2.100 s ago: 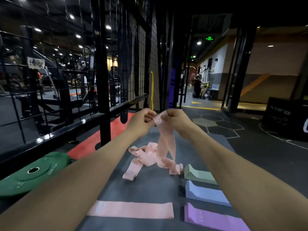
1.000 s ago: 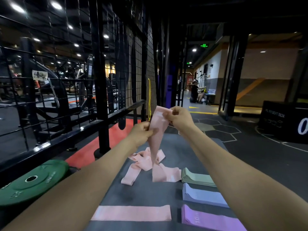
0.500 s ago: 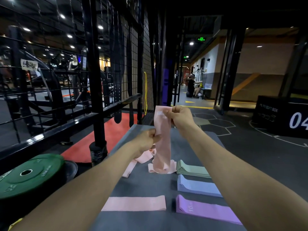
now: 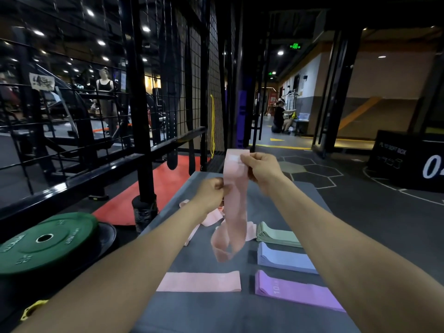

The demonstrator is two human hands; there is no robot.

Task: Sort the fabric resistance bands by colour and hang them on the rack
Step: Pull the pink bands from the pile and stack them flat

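A pink fabric band (image 4: 234, 200) hangs upright over the grey mat (image 4: 216, 313). My right hand (image 4: 260, 168) pinches its top end and my left hand (image 4: 212, 191) pinches its left edge lower down. Its lower loop dangles free, twisted. One pink band (image 4: 199, 281) lies flat on the mat near me. More loose pink bands (image 4: 209, 218) lie behind the hanging one, partly hidden. To the right sit a green stack (image 4: 276, 236), a blue stack (image 4: 283, 258) and a purple stack (image 4: 295, 290). The black wire rack (image 4: 141, 99) stands at the left.
A green weight plate (image 4: 45, 241) lies on the floor at the left, beside a red mat (image 4: 153, 188). A black box with white digits (image 4: 408, 159) stands at the far right. People are in the distance behind the rack and down the corridor.
The pink band was lifted out of the loose pile and stretched upright; its lower end now hangs clear of the mat. My left hand slid down its edge.
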